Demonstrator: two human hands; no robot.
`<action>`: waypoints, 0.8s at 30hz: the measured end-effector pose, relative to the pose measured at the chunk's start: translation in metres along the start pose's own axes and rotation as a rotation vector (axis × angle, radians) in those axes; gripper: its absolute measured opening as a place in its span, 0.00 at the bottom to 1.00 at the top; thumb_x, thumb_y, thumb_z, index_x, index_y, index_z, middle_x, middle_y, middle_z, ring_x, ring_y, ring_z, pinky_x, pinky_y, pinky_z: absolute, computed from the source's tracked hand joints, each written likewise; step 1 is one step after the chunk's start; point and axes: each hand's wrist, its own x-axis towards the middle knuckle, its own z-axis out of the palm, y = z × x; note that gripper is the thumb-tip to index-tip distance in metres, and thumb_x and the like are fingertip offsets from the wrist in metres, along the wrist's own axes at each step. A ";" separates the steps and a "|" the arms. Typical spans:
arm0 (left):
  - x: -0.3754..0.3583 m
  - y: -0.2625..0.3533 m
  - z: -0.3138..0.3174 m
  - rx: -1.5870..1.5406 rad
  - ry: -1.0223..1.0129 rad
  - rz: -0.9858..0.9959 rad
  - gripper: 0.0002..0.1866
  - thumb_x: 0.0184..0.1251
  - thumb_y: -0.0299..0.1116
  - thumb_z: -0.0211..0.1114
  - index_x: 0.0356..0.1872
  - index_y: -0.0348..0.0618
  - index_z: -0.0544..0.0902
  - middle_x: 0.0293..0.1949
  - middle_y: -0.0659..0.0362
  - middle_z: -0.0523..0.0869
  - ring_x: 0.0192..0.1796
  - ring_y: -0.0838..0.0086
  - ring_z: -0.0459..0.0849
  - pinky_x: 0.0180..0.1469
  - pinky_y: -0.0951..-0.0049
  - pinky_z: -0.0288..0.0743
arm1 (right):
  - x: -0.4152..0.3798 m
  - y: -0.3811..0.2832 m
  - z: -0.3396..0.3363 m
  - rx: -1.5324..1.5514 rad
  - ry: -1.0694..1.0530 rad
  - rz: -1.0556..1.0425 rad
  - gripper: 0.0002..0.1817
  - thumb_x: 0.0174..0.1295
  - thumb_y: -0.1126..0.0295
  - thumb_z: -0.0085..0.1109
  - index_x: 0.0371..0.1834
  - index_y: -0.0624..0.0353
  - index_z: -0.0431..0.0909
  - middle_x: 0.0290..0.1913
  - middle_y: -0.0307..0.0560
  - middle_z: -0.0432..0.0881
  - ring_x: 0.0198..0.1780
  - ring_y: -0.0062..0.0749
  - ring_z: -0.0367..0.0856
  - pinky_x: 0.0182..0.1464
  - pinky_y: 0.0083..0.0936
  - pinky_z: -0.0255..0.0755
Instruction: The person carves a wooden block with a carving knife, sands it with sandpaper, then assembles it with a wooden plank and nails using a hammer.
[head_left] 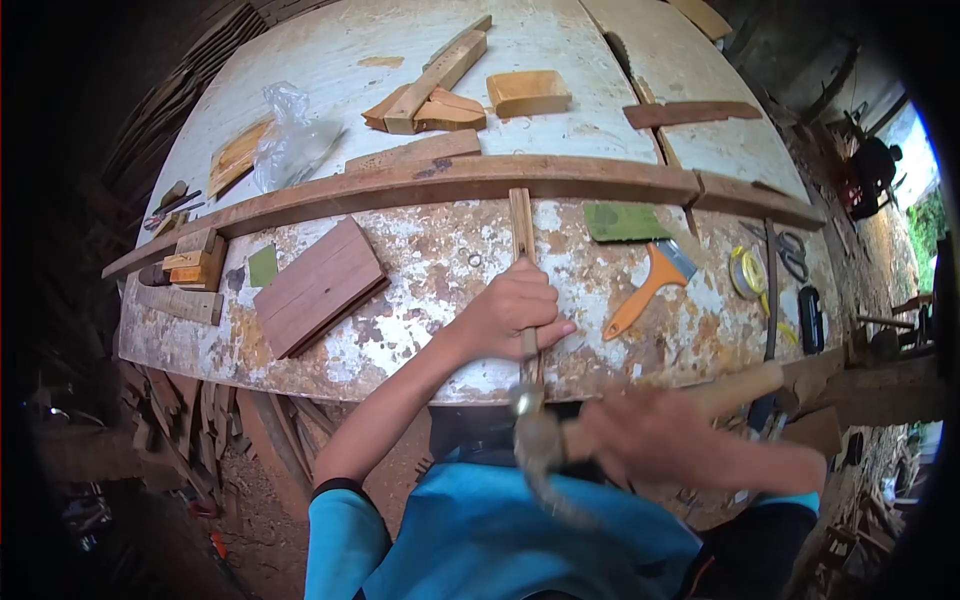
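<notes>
A narrow wooden strip [522, 218] points away from me, its far end against a long beam. My left hand [518, 312] is closed over this strip, wrapped round a slim chisel-like tool [529, 343] lined up with it; most of the tool is hidden by the fingers. My right hand [655, 435], smeared by motion, grips the wooden handle of a claw hammer [540, 440]. The hammer's shiny face is close to the near end of the tool, at the bench's front edge, and its claw points back toward my blue shirt.
The long beam [440, 182] crosses the worn bench [430, 240]. Left are a reddish-brown board [322, 285] and wooden blocks [196, 262]. Right lie an orange-handled brush [640, 290], green sandpaper [620, 222], yellow tape [746, 274] and scissors [792, 254]. Behind the beam are wood pieces [440, 85] and a plastic bag [292, 140].
</notes>
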 end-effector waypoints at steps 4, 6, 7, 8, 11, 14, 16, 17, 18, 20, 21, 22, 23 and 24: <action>-0.002 0.000 -0.002 -0.035 0.014 -0.016 0.21 0.53 0.30 0.67 0.10 0.42 0.63 0.13 0.60 0.62 0.19 0.67 0.65 0.31 0.69 0.59 | -0.005 -0.014 -0.002 -0.085 0.091 -0.153 0.08 0.44 0.66 0.57 0.27 0.52 0.70 0.22 0.36 0.72 0.23 0.28 0.77 0.24 0.22 0.70; -0.002 0.000 -0.001 -0.032 0.014 -0.029 0.22 0.53 0.30 0.67 0.10 0.42 0.63 0.13 0.60 0.62 0.19 0.67 0.64 0.31 0.69 0.60 | 0.009 0.008 -0.001 -0.071 0.058 -0.010 0.06 0.44 0.66 0.56 0.24 0.52 0.70 0.21 0.36 0.71 0.22 0.27 0.76 0.22 0.22 0.69; -0.002 0.000 0.000 -0.024 0.015 -0.037 0.22 0.53 0.30 0.66 0.10 0.42 0.63 0.13 0.60 0.62 0.19 0.67 0.64 0.31 0.69 0.60 | 0.012 0.019 0.003 0.007 -0.029 0.073 0.06 0.44 0.66 0.56 0.24 0.52 0.71 0.22 0.37 0.71 0.21 0.28 0.75 0.20 0.25 0.69; -0.001 -0.001 0.001 -0.014 0.020 -0.043 0.22 0.54 0.30 0.66 0.10 0.42 0.62 0.13 0.60 0.62 0.20 0.67 0.64 0.31 0.69 0.60 | 0.009 0.013 0.006 0.017 0.014 0.041 0.06 0.44 0.66 0.56 0.24 0.52 0.71 0.22 0.37 0.71 0.21 0.28 0.75 0.19 0.26 0.68; -0.002 -0.003 -0.002 -0.009 0.020 -0.017 0.22 0.54 0.30 0.66 0.10 0.42 0.63 0.13 0.60 0.62 0.20 0.67 0.64 0.31 0.69 0.60 | 0.000 -0.003 0.003 0.008 0.074 -0.146 0.05 0.44 0.66 0.55 0.25 0.52 0.72 0.22 0.37 0.72 0.22 0.29 0.77 0.20 0.31 0.69; -0.001 -0.003 -0.002 -0.036 0.028 -0.041 0.22 0.54 0.30 0.66 0.09 0.42 0.63 0.13 0.60 0.62 0.20 0.67 0.65 0.30 0.69 0.59 | 0.002 0.007 0.001 -0.026 0.174 -0.204 0.06 0.44 0.66 0.56 0.25 0.52 0.71 0.22 0.38 0.72 0.22 0.30 0.77 0.20 0.31 0.69; -0.002 -0.002 0.001 -0.006 0.006 -0.041 0.22 0.53 0.29 0.66 0.09 0.42 0.63 0.13 0.60 0.62 0.19 0.68 0.64 0.30 0.69 0.59 | 0.005 0.019 0.005 0.099 0.036 0.024 0.10 0.41 0.64 0.60 0.26 0.52 0.71 0.22 0.38 0.71 0.23 0.30 0.76 0.23 0.29 0.69; 0.001 -0.003 0.003 0.009 -0.004 -0.032 0.22 0.53 0.29 0.67 0.09 0.43 0.63 0.12 0.60 0.62 0.19 0.68 0.64 0.30 0.69 0.59 | 0.004 0.017 0.005 0.124 0.015 0.085 0.11 0.41 0.63 0.62 0.26 0.51 0.72 0.22 0.37 0.70 0.23 0.30 0.75 0.24 0.27 0.68; 0.006 -0.006 0.001 -0.001 0.012 -0.025 0.21 0.53 0.29 0.66 0.09 0.42 0.63 0.12 0.60 0.62 0.19 0.68 0.64 0.30 0.69 0.59 | 0.006 0.022 0.001 0.128 -0.008 0.133 0.12 0.40 0.62 0.64 0.26 0.50 0.72 0.22 0.37 0.69 0.24 0.29 0.74 0.26 0.26 0.68; 0.001 -0.006 -0.004 -0.033 0.036 -0.041 0.21 0.53 0.28 0.66 0.09 0.42 0.63 0.12 0.60 0.62 0.19 0.68 0.64 0.29 0.69 0.59 | -0.002 0.004 -0.010 0.025 0.095 -0.025 0.11 0.43 0.62 0.63 0.27 0.50 0.72 0.21 0.37 0.70 0.23 0.30 0.76 0.24 0.26 0.68; 0.001 -0.008 -0.005 -0.054 0.035 -0.045 0.21 0.53 0.27 0.66 0.10 0.41 0.63 0.12 0.60 0.62 0.19 0.68 0.63 0.29 0.69 0.58 | -0.007 -0.002 -0.009 -0.003 0.165 -0.105 0.11 0.44 0.63 0.63 0.28 0.50 0.72 0.20 0.37 0.70 0.23 0.31 0.76 0.23 0.27 0.68; 0.001 -0.010 -0.006 -0.056 0.042 -0.048 0.21 0.53 0.27 0.66 0.10 0.41 0.63 0.12 0.60 0.62 0.19 0.68 0.63 0.29 0.68 0.58 | -0.009 -0.005 -0.007 -0.029 0.237 -0.185 0.11 0.45 0.63 0.63 0.28 0.50 0.72 0.19 0.36 0.69 0.23 0.31 0.76 0.23 0.27 0.68; 0.001 -0.011 -0.005 -0.067 0.041 -0.055 0.21 0.53 0.27 0.66 0.10 0.40 0.63 0.12 0.60 0.61 0.19 0.68 0.62 0.29 0.68 0.58 | -0.004 0.003 -0.007 -0.023 0.183 -0.205 0.10 0.49 0.63 0.62 0.30 0.52 0.72 0.18 0.36 0.69 0.23 0.35 0.77 0.23 0.29 0.69; 0.002 -0.010 -0.004 -0.079 0.039 -0.059 0.21 0.53 0.27 0.66 0.10 0.40 0.63 0.12 0.60 0.61 0.18 0.68 0.62 0.29 0.68 0.57 | 0.005 0.016 -0.007 0.056 0.074 -0.047 0.10 0.49 0.63 0.62 0.30 0.52 0.72 0.18 0.36 0.70 0.24 0.36 0.77 0.23 0.30 0.69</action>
